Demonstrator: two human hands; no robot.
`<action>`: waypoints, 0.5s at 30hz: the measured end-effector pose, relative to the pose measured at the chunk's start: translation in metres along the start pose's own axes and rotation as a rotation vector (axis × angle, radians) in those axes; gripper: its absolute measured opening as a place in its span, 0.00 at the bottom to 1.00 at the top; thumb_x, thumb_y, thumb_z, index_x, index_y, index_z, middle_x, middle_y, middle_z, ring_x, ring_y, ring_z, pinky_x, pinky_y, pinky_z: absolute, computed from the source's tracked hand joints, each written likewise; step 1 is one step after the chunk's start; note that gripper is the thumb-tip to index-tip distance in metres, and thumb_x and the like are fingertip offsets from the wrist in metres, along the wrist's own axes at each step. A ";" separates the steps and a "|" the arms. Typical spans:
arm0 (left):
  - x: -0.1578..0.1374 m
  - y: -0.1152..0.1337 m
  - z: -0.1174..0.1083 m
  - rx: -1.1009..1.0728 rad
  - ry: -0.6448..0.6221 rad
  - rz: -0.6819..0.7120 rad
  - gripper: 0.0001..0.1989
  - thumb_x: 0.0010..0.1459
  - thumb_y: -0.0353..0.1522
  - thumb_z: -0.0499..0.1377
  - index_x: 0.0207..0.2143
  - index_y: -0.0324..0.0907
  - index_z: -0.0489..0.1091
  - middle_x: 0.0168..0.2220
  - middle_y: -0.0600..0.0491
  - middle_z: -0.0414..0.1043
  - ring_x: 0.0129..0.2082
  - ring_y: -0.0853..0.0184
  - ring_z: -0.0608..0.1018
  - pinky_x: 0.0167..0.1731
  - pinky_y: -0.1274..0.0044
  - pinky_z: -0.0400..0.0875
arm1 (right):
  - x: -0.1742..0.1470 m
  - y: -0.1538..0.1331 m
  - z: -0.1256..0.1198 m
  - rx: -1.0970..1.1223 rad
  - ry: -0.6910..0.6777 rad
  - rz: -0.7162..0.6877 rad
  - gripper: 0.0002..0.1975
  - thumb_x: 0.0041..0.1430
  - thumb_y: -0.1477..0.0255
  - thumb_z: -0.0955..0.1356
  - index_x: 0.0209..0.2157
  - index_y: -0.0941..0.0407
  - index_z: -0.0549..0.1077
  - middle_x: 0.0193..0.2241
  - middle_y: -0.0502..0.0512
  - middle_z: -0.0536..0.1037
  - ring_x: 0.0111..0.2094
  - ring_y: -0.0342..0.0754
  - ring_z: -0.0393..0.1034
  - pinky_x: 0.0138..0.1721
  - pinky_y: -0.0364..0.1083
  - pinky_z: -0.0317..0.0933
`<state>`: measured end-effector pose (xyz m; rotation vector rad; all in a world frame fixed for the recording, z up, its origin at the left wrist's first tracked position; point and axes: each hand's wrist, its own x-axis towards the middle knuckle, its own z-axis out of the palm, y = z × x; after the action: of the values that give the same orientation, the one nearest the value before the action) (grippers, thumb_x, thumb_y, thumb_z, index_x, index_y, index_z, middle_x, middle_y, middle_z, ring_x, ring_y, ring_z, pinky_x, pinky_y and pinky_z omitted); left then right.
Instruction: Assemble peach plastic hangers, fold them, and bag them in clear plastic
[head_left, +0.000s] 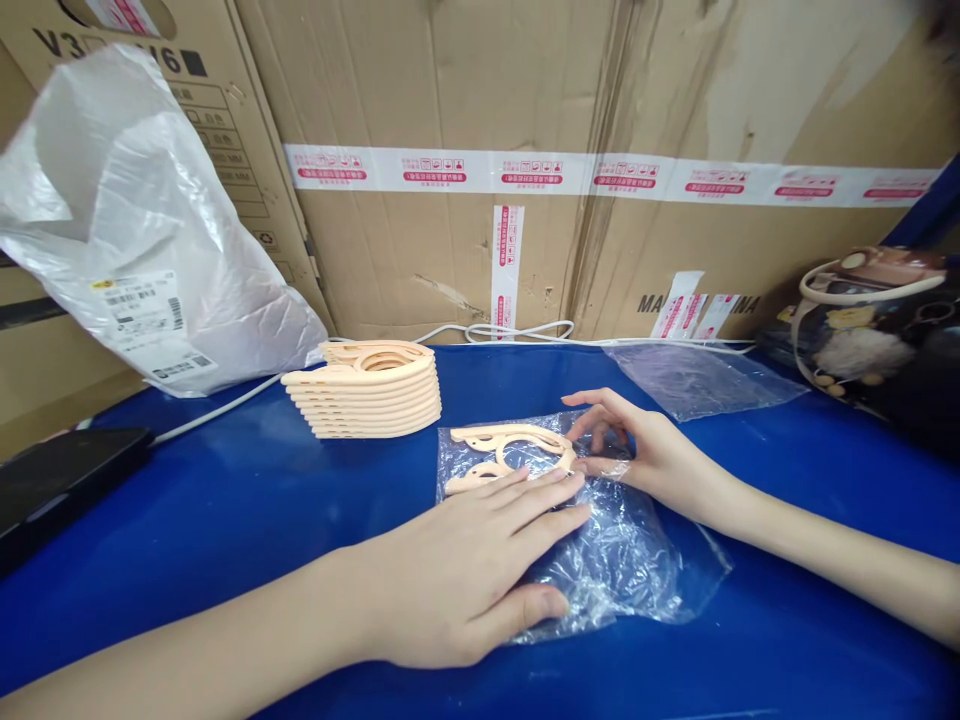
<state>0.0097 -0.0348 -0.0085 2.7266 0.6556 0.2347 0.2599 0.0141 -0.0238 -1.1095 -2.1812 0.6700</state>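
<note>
A beige plastic folding hanger (480,436), folded up, lies on or inside a clear plastic bag (630,560); which of the two I cannot tell. My left hand (465,560) rests flat over the bag and the hanger's near part, fingers stretched out and hiding some of it. At the hanger's right end, my right hand (630,445) has thumb and fingers closed around the tip, with the other fingers curled above. Just left of the bag stands a neat stack of beige folding hangers (367,400).
The blue tabletop (240,530) backs onto a large taped cardboard box (420,250). A white plastic parcel bag (150,220) leans at the left, near a black flat device (67,480). Another clear bag (697,380), a white cable (517,328) and a handled bag (862,330) lie behind.
</note>
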 end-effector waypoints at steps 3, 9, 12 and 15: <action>0.000 0.001 -0.004 0.046 0.028 0.010 0.28 0.68 0.42 0.48 0.66 0.43 0.51 0.68 0.50 0.46 0.68 0.60 0.51 0.65 0.64 0.50 | -0.001 -0.002 -0.003 -0.039 -0.010 -0.019 0.26 0.59 0.63 0.69 0.56 0.51 0.60 0.40 0.54 0.78 0.34 0.48 0.71 0.38 0.50 0.64; -0.004 -0.017 -0.016 0.201 0.187 -0.290 0.24 0.67 0.38 0.48 0.63 0.41 0.54 0.65 0.45 0.55 0.64 0.57 0.60 0.61 0.62 0.58 | -0.004 -0.008 -0.014 0.011 -0.029 0.067 0.26 0.56 0.64 0.70 0.55 0.53 0.63 0.34 0.52 0.81 0.35 0.50 0.74 0.38 0.50 0.64; -0.006 -0.030 -0.018 0.192 0.139 -0.348 0.25 0.66 0.42 0.50 0.61 0.39 0.58 0.61 0.43 0.61 0.60 0.55 0.65 0.58 0.62 0.62 | -0.005 -0.010 -0.019 0.104 -0.081 0.101 0.25 0.57 0.65 0.69 0.55 0.54 0.64 0.35 0.53 0.82 0.39 0.51 0.76 0.42 0.51 0.65; -0.007 -0.037 -0.020 0.154 0.109 -0.309 0.24 0.67 0.42 0.49 0.61 0.42 0.58 0.62 0.44 0.60 0.60 0.57 0.64 0.59 0.64 0.60 | -0.005 -0.009 -0.020 0.158 -0.114 0.109 0.27 0.57 0.65 0.70 0.57 0.54 0.63 0.38 0.56 0.82 0.41 0.52 0.76 0.45 0.52 0.66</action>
<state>-0.0160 -0.0013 -0.0028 2.7194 1.1552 0.2681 0.2718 0.0082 -0.0050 -1.1378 -2.1309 0.9582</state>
